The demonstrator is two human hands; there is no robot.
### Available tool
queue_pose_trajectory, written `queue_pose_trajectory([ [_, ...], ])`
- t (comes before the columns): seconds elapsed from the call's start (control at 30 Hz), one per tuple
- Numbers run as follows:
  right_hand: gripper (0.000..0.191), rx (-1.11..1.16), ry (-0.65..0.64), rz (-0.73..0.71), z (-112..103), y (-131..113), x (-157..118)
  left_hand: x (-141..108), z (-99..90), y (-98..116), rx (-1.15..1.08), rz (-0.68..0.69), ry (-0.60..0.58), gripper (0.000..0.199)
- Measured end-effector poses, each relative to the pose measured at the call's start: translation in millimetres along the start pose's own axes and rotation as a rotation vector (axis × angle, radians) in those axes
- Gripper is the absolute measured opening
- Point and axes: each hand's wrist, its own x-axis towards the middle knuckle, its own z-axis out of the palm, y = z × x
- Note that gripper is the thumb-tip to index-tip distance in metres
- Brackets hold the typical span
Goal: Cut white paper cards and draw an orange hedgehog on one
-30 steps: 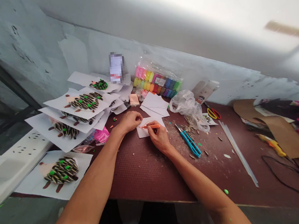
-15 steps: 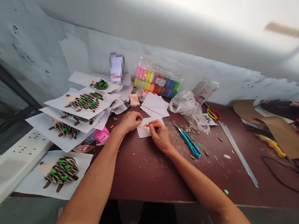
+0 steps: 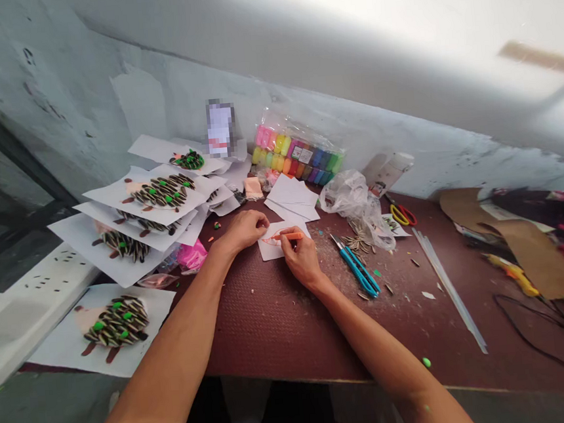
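A small white card point(image 3: 272, 251) with orange lines on it lies on the dark red table point(image 3: 253, 332). My right hand point(image 3: 299, 255) pinches an orange pen point(image 3: 291, 236), its tip on the card. My left hand point(image 3: 248, 229) rests at the card's upper left edge, fingers curled together; whether anything is between them is hidden. Behind the card is a stack of blank white papers point(image 3: 291, 197). Right of my right hand lie a teal cutter point(image 3: 359, 270) and scattered striped seeds point(image 3: 358, 243).
Papers with seed hedgehogs point(image 3: 162, 192) are piled at the left, beside a white power strip point(image 3: 37, 299). Coloured clay packs point(image 3: 297, 154), a plastic bag point(image 3: 349, 192), scissors point(image 3: 403, 214), clear sticks point(image 3: 449, 289) and a yellow glue gun point(image 3: 515, 275) stand or lie around.
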Motion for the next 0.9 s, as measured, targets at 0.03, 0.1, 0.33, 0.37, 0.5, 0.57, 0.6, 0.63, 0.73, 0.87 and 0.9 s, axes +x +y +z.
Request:
queue_pose_trajectory([
  [0.03, 0.023, 0.003, 0.004, 0.004, 0.1, 0.0, 0.1, 0.0, -0.2, 0.0, 0.002, 0.002, -0.003, 0.025],
  [0.1, 0.023, 0.010, 0.008, 0.004, 0.0, 0.1, 0.2, 0.0, -0.6, 0.0, 0.006, 0.004, -0.007, 0.025],
  [0.33, 0.023, 0.009, -0.020, -0.032, -0.5, 1.6, 0.3, 0.1, -0.7, 1.1, 0.007, -0.004, -0.008, 0.024],
  [0.37, 0.023, 0.011, -0.019, -0.031, -0.4, 1.6, 0.2, -0.1, -0.7, 1.4, 0.008, -0.004, -0.007, 0.024],
  [0.5, 0.022, 0.013, -0.002, -0.022, -0.1, 1.1, 0.1, -0.9, -1.1, 2.0, 0.006, -0.003, -0.007, 0.024],
  [0.57, 0.022, 0.012, 0.000, -0.020, -0.2, 1.1, 0.1, -1.1, -1.3, 2.0, 0.008, -0.002, -0.005, 0.024],
  [0.6, 0.022, 0.011, 0.000, -0.021, -0.3, 1.2, 0.2, -1.1, -1.4, 2.0, 0.009, 0.000, -0.004, 0.023],
  [0.63, 0.023, 0.009, -0.002, -0.021, -0.4, 1.3, 0.3, -1.0, -1.5, 1.9, 0.009, 0.003, -0.004, 0.023],
  [0.73, 0.023, 0.005, -0.009, -0.023, -0.5, 1.0, 0.2, -0.4, -1.5, 1.5, 0.012, 0.006, -0.006, 0.023],
  [0.87, 0.023, 0.022, -0.009, -0.027, -0.5, -1.1, -0.3, -0.1, -0.9, 1.4, 0.029, 0.009, -0.006, 0.023],
  [0.9, 0.023, 0.030, 0.003, -0.023, -0.7, -1.6, -0.4, -0.3, -0.7, 1.6, 0.037, 0.013, -0.004, 0.024],
])
